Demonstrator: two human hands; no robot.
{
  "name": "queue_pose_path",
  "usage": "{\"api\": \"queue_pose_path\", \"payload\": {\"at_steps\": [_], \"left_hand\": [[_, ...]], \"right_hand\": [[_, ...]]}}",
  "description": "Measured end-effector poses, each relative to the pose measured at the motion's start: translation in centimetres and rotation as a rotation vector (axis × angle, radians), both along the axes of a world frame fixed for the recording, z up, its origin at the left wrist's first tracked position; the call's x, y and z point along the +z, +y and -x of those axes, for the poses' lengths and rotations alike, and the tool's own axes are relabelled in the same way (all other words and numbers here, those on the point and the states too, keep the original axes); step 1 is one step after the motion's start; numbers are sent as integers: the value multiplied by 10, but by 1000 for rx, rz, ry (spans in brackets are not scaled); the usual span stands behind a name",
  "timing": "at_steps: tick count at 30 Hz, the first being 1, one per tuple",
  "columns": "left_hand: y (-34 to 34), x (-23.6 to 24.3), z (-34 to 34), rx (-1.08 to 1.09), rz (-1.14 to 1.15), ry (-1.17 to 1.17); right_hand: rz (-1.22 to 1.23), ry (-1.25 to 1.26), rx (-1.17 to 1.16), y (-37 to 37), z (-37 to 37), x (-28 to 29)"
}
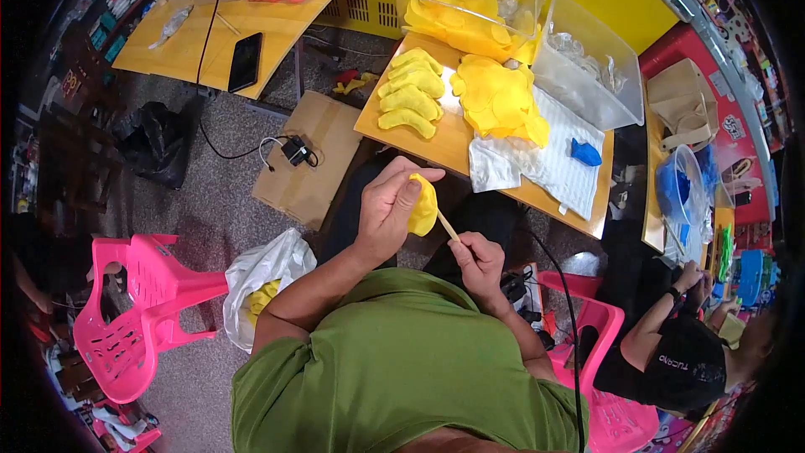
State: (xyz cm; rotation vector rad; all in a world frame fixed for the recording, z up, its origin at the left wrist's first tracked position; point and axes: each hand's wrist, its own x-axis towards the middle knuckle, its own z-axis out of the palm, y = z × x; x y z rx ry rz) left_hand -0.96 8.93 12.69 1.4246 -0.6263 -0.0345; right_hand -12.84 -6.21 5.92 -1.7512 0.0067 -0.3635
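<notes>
My left hand [388,205] is closed around a yellow fabric piece [424,206], held over my lap in front of the wooden table [447,144]. My right hand [478,261] grips a thin wooden stick [448,226] whose tip goes into the yellow piece. On the table lies a row of stuffed yellow pieces [410,93] and beside it a heap of flat yellow pieces [496,98].
A white cloth [549,159] with a blue piece [585,152] lies at the table's right. Clear plastic bins [589,63] stand behind. A pink chair [134,312] and a white bag [264,278] are at my left; another person [671,352] sits at my right.
</notes>
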Motion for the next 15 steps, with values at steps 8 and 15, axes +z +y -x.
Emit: {"api": "queue_pose_path", "payload": {"at_steps": [8, 15], "left_hand": [[-7, -9, 9, 68, 171, 196], [-10, -6, 11, 101, 295, 219]], "right_hand": [[-496, 259, 152, 10, 9, -9], [-691, 208, 242, 14, 14, -17]]}}
